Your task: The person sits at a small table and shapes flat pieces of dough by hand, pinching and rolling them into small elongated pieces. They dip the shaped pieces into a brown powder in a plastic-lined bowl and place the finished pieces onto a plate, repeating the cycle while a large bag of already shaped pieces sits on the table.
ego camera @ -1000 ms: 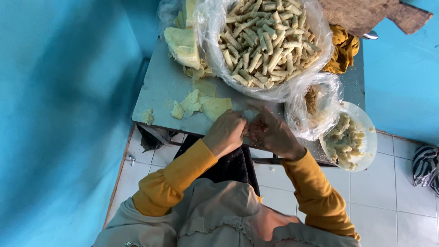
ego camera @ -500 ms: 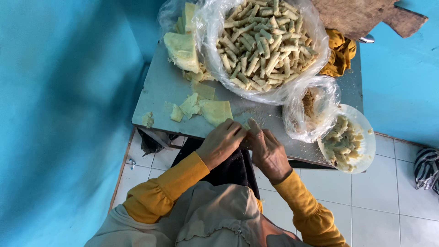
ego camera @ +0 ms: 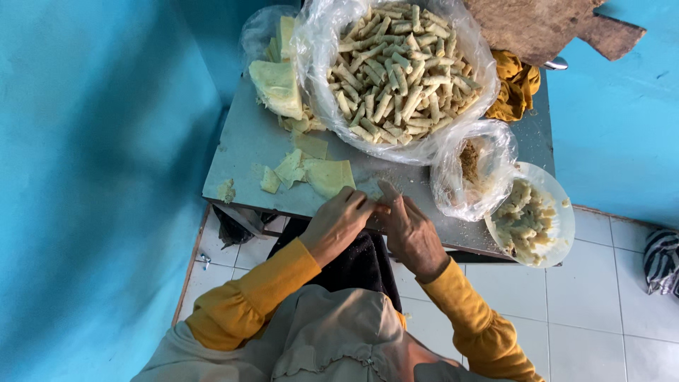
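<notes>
Head view: both hands are working together at the near table (ego camera: 240,148) edge. Since a second ago they have been drawing back toward the body, off the pale wrapper pieces (ego camera: 327,175). The left hand (ego camera: 338,225) is curling its grip over something small; the right hand (ego camera: 409,233) is meeting it, one finger raised. What they are pinching I cannot tell; rolling appears underway. Beyond, a filling bowl (ego camera: 559,212) is sitting right, a small bag (ego camera: 488,152) beside it. Farthest, a large bag of finished rolls (ego camera: 396,71) is holding steady.
</notes>
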`<state>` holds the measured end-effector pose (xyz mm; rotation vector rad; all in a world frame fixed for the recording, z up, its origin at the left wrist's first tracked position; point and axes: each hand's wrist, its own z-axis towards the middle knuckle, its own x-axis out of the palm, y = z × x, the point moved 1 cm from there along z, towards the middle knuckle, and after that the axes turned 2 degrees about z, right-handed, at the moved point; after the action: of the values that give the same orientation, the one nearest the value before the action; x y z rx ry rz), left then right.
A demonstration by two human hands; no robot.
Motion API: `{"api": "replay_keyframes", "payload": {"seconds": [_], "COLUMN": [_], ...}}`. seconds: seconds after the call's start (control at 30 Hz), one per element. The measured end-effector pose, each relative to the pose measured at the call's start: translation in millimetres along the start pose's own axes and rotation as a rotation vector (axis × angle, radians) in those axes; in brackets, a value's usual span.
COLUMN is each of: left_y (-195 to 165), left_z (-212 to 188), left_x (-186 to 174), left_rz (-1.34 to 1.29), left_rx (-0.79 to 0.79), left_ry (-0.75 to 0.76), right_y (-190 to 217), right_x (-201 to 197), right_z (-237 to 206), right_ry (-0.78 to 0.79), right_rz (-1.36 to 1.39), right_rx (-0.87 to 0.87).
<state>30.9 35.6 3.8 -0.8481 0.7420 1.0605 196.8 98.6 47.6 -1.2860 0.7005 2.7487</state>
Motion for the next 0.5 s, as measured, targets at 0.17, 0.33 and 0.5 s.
{"api": "replay_keyframes", "payload": {"seconds": [0.17,0.33,0.5], "left_y": [3,-6,-29], "left_z": [5,-1,-17], "left_x": [2,-14,-29], "left_rz": [0.183,0.182,0.305], "left_rx": [0.107,0.100,0.076], "left_ry": [0.025,0.082,0.016], "right_y": [-19,-33,-5], "right_x": [8,8,-2], "right_z": [-1,-1,-22], "right_ry": [0.039,0.042,0.090], "right_rz": [0.063,0.271,-0.072], "right_rx": [-0.014,-0.159,0.080]}}
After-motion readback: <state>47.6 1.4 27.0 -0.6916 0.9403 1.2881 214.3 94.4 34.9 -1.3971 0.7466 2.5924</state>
